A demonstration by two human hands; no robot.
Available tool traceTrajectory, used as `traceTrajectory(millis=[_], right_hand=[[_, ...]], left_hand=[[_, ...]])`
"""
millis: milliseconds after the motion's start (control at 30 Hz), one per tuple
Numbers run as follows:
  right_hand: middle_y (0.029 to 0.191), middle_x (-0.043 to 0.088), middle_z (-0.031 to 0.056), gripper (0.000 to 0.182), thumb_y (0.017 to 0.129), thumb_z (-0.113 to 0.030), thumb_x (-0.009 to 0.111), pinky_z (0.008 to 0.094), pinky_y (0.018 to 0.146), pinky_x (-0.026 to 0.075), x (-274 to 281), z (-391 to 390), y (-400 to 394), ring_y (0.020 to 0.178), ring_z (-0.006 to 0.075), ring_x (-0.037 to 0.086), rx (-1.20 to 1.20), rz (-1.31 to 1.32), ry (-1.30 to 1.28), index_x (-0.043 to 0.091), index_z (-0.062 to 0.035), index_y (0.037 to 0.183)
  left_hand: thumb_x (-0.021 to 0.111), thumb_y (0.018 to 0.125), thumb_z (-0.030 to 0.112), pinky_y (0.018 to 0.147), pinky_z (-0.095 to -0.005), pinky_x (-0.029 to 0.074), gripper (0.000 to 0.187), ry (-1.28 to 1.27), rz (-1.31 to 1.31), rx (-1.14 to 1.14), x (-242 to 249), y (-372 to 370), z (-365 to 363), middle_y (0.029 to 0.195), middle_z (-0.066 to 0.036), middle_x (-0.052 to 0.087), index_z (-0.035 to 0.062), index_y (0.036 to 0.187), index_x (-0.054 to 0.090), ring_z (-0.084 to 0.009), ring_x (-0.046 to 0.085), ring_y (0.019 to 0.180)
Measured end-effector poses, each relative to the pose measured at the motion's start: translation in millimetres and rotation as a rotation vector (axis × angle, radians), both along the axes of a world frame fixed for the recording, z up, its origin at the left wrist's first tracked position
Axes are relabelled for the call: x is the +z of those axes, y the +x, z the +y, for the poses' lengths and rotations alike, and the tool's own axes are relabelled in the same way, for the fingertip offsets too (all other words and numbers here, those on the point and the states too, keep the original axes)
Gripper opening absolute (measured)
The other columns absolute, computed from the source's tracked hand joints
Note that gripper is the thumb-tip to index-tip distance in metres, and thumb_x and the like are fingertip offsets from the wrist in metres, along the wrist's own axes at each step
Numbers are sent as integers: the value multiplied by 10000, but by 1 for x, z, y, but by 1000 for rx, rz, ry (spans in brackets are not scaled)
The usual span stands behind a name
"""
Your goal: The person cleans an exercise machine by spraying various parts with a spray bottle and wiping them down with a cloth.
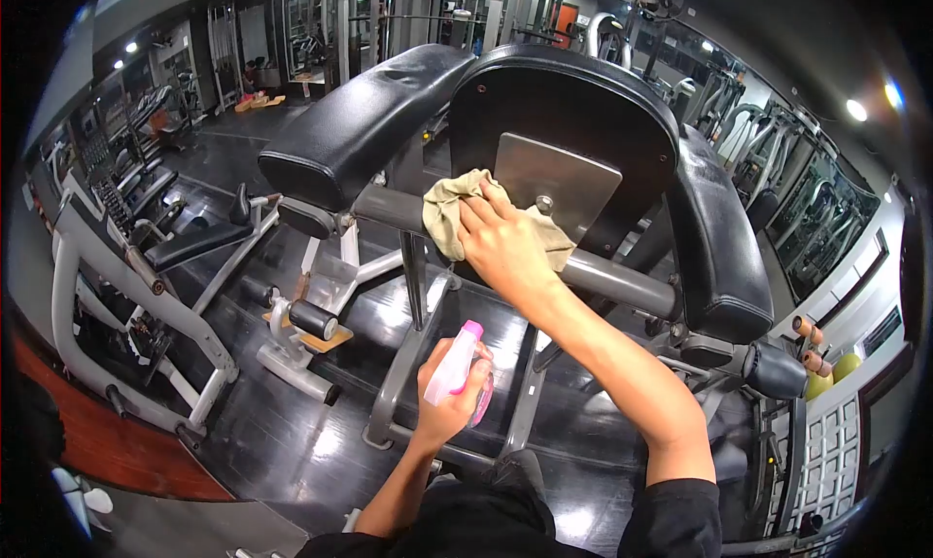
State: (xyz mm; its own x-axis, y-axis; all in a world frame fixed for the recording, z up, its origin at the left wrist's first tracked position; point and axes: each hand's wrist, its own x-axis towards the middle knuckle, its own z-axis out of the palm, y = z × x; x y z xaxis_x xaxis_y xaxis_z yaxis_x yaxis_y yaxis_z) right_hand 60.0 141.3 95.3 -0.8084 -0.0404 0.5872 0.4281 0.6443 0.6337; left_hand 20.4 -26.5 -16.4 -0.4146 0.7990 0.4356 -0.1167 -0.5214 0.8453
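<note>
My left hand (pixel 443 400) is wrapped round a pink and white spray bottle (pixel 452 368), held low in front of my body with its pink top pointing up. My right hand (pixel 502 244) presses an olive-beige cloth (pixel 446 212) against the grey crossbar (pixel 622 284) of a gym machine, its fingers bent over the bunched fabric. Behind the cloth is a metal plate (pixel 559 179) with a bolt, fixed to the black back panel (pixel 573 96) of a pad. Part of the cloth is hidden under my hand.
Black padded armrests flank the panel, one on the left (pixel 360 130) and one on the right (pixel 719 237). Grey frame posts (pixel 398 383) stand below on the dark floor (pixel 330 441). A weight bench (pixel 199 247) and more machines are at the left.
</note>
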Motion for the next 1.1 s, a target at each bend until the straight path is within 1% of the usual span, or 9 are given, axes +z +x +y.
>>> traceTrajectory(millis=[400, 533, 600, 733, 867, 900, 933, 1000, 1100], right_hand=[[880, 684, 79, 165, 805, -156, 578, 393, 891, 465, 27, -41, 25, 958, 245, 646, -336, -168, -197, 666, -72, 917], [865, 632, 151, 167, 718, 9, 569, 426, 730, 523, 61, -45, 54, 854, 328, 642, -200, 9, -605, 601, -2, 882], [853, 608, 93, 162, 718, -29, 592, 385, 693, 536, 63, -48, 51, 880, 278, 624, -26, 315, -503, 584, -35, 881], [973, 633, 74, 376, 690, -49, 622, 373, 792, 531, 61, -32, 19, 964, 266, 611, 243, 453, -97, 663, -120, 1057], [1122, 621, 144, 288, 712, -151, 672, 375, 900, 519, 22, 7, -11, 1057, 306, 604, 268, 109, -192, 695, -49, 981], [1230, 593, 171, 320, 705, -154, 696, 380, 878, 532, 15, 5, -17, 1098, 299, 600, 244, 130, -472, 690, -44, 1005], [1229, 587, 188, 401, 743, -146, 670, 389, 833, 546, 9, 0, -21, 1059, 308, 620, 110, 28, -557, 625, -9, 1117], [1208, 587, 204, 436, 786, -121, 627, 397, 809, 546, 0, 5, -38, 987, 333, 638, 234, 144, -418, 563, -38, 1210], [1154, 597, 219, 401, 798, -102, 600, 403, 792, 545, 0, 2, -58, 958, 353, 630, 255, 147, -586, 565, -73, 1196]], left_hand=[[596, 890, -9, 618, -236, 483, 103, 3, 18, 16, -9, -1, -15, 882, -73, 626, -12, 992, 579, -89, 578, 688], [601, 887, -7, 628, -240, 484, 104, -3, -24, 0, -4, -3, -14, 879, -72, 626, -10, 989, 577, -91, 578, 698], [606, 883, -4, 635, -242, 484, 106, -2, -21, 9, -4, -2, -12, 879, -73, 627, -10, 984, 577, -92, 581, 707], [608, 883, -1, 630, -243, 485, 112, 2, 13, 22, -9, -6, -11, 881, -77, 627, -9, 991, 580, -94, 583, 696], [616, 880, 12, 624, -244, 487, 114, -23, -4, 42, -9, -9, -14, 896, -77, 620, -9, 988, 587, -94, 585, 704], [618, 878, 16, 624, -246, 488, 115, -49, -16, 38, -9, -10, -14, 900, -78, 618, -10, 986, 589, -95, 587, 708], [618, 878, 16, 624, -246, 488, 115, -49, -17, 43, -9, -11, -13, 900, -78, 618, -10, 986, 589, -95, 587, 708], [613, 875, 14, 616, -247, 494, 116, -53, -37, 61, -10, -13, -12, 904, -78, 614, -9, 986, 588, -97, 592, 704], [599, 874, 8, 604, -248, 500, 110, -32, 9, 121, -15, -16, -10, 901, -84, 616, -9, 982, 585, -104, 596, 682]])
